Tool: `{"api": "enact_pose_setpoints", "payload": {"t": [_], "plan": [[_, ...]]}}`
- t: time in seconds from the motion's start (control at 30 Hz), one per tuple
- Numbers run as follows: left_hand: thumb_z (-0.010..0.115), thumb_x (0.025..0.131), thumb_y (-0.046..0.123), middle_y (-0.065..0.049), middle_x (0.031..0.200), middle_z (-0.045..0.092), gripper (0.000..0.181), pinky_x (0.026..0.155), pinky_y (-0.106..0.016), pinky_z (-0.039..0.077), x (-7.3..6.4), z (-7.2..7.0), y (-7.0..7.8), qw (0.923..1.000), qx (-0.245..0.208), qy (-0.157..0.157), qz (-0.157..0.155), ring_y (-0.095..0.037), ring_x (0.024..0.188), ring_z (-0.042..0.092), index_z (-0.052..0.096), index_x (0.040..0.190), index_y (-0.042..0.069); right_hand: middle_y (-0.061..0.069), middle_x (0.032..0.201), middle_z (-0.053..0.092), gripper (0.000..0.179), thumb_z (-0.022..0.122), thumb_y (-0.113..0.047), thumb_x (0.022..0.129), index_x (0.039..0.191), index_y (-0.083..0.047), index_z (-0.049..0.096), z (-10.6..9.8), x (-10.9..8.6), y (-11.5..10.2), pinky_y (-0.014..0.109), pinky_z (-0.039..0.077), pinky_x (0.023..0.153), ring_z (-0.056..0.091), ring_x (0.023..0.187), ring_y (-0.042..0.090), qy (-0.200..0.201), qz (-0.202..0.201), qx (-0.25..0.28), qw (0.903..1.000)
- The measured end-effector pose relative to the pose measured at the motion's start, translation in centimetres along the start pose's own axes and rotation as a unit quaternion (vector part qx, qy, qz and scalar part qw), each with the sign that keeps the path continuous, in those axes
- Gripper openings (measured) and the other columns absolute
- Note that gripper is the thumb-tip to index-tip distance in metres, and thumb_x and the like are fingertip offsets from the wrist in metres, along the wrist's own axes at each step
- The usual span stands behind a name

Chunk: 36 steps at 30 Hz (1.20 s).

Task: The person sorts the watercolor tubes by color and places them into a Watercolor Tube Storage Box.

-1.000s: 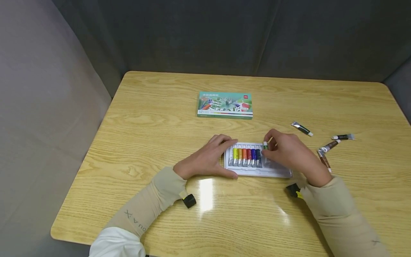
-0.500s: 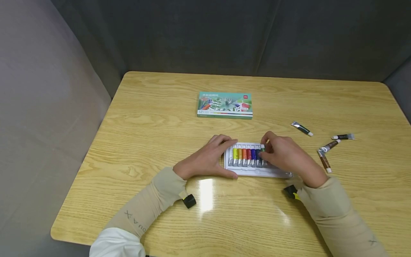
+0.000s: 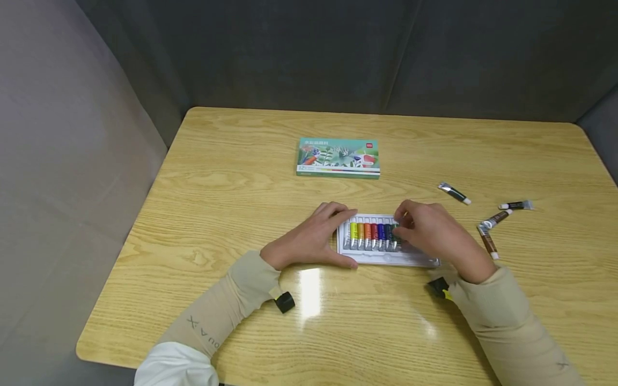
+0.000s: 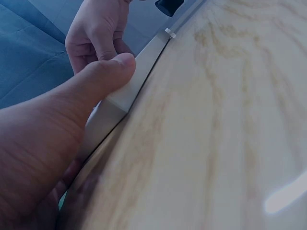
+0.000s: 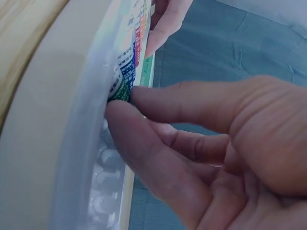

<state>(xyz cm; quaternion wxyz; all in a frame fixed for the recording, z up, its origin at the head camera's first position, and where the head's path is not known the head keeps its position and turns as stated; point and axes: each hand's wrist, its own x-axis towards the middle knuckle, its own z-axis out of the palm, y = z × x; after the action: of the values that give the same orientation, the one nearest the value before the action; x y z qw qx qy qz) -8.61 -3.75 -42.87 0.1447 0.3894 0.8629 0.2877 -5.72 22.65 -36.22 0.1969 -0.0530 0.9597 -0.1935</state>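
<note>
A white plastic paint tray [image 3: 386,259] lies on the table, with a row of colored paint tubes [image 3: 368,236] in its left half. Across the tray's left end, my left hand [image 3: 314,236] grips it, thumb at the near edge and fingers at the far one. In the left wrist view the thumb [image 4: 115,69] presses against the white side wall. My right hand [image 3: 429,228] pinches a green paint tube [image 5: 120,94] between thumb and forefinger. That tube lies in the row beside the dark blue one. My right hand covers much of the tray's right part.
Beyond the tray sits a green illustrated paint box [image 3: 338,158]. To the right are a loose dark green tube [image 3: 454,193], a black tube [image 3: 516,205] and two brown tubes [image 3: 495,219] that meet end to end. Dark cloth [image 3: 309,59] hangs behind the table.
The green tube has gone from raised in my right fingers to lying in the tray beside the dark blue tube. The right hand has shifted slightly; the left hand stays put.
</note>
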Motion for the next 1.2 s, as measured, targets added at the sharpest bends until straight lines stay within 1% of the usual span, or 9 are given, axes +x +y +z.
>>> {"api": "enact_pose_setpoints", "payload": {"t": [0.07,0.13,0.3,0.4,0.53,0.6,0.9,1.2], "plan": [[0.079,0.075,0.073,0.001,0.155,0.039,0.114,0.121,-0.038,0.04,0.0,0.0,0.01,1.0,0.0,0.0,0.0,-0.015,0.141,0.037,0.031,0.164,0.02,0.013,0.099,0.075,0.021,0.071,-0.02,0.098,0.111,-0.004,0.069,-0.04,-0.12,-0.22,0.029,0.045,0.058,0.062,0.07,0.015,0.008,0.007,-0.003,0.9999],[0.079,0.075,0.073,0.001,0.156,0.039,0.114,0.121,-0.038,0.04,0.0,0.02,-0.03,1.0,-0.001,-0.001,0.0,-0.015,0.142,0.037,0.031,0.164,0.02,0.012,0.097,0.076,0.021,0.071,-0.02,0.098,0.11,-0.003,0.072,-0.09,-0.22,-0.36,0.029,0.045,0.058,0.062,0.069,0.015,0.015,0.011,-0.009,0.9998],[0.078,0.075,0.074,0.001,0.156,0.039,0.114,0.121,-0.038,0.04,0.01,0.04,-0.02,1.0,-0.003,-0.002,-0.002,-0.015,0.143,0.036,0.031,0.164,0.02,0.015,0.102,0.078,0.026,0.073,-0.021,0.096,0.112,-0.002,0.076,-0.16,-0.43,-0.6,0.032,0.05,0.063,0.066,0.078,0.019,0.032,0.01,-0.019,0.9993],[0.079,0.075,0.074,0.001,0.157,0.039,0.114,0.122,-0.038,0.039,-0.01,0.06,-0.01,1.0,-0.002,-0.001,-0.004,-0.015,0.143,0.036,0.031,0.164,0.02,0.015,0.103,0.079,0.025,0.073,-0.019,0.096,0.112,-0.001,0.078,-0.1,-0.5,-0.77,0.033,0.052,0.066,0.066,0.081,0.02,0.037,0.004,-0.023,0.999],[0.079,0.075,0.074,0.002,0.157,0.039,0.115,0.123,-0.038,0.039,-0.02,0.13,-0.04,1.0,-0.001,0.0,-0.006,-0.015,0.144,0.035,0.031,0.164,0.021,0.017,0.106,0.079,0.023,0.071,-0.015,0.097,0.113,-0.001,0.078,0.08,-0.52,-0.89,0.03,0.05,0.065,0.064,0.081,0.02,0.037,-0.01,-0.033,0.9987],[0.079,0.075,0.074,0.002,0.156,0.039,0.114,0.122,-0.038,0.039,-0.03,0.16,-0.08,1.0,-0.002,0.001,-0.006,-0.014,0.143,0.035,0.031,0.164,0.021,0.018,0.107,0.078,0.022,0.071,-0.013,0.097,0.114,-0.001,0.078,0.12,-0.54,-0.86,0.028,0.048,0.063,0.062,0.078,0.019,0.036,-0.017,-0.035,0.9986],[0.078,0.075,0.075,0.001,0.157,0.038,0.115,0.123,-0.038,0.039,-0.02,0.05,0.01,1.0,-0.001,-0.001,-0.006,-0.015,0.144,0.035,0.03,0.164,0.021,0.016,0.103,0.079,0.02,0.071,-0.012,0.096,0.112,-0.001,0.079,0.21,-0.54,-0.74,0.03,0.048,0.065,0.061,0.076,0.019,0.041,-0.032,-0.04,0.9978],[0.078,0.075,0.074,0.001,0.156,0.039,0.114,0.121,-0.037,0.04,-0.03,0.01,0.17,1.0,0.0,-0.001,-0.004,-0.014,0.143,0.036,0.031,0.164,0.02,0.019,0.109,0.078,0.021,0.071,-0.011,0.096,0.113,0.0,0.078,0.25,-0.52,-0.64,0.033,0.051,0.068,0.063,0.08,0.02,0.042,-0.04,-0.048,0.9971]]}}
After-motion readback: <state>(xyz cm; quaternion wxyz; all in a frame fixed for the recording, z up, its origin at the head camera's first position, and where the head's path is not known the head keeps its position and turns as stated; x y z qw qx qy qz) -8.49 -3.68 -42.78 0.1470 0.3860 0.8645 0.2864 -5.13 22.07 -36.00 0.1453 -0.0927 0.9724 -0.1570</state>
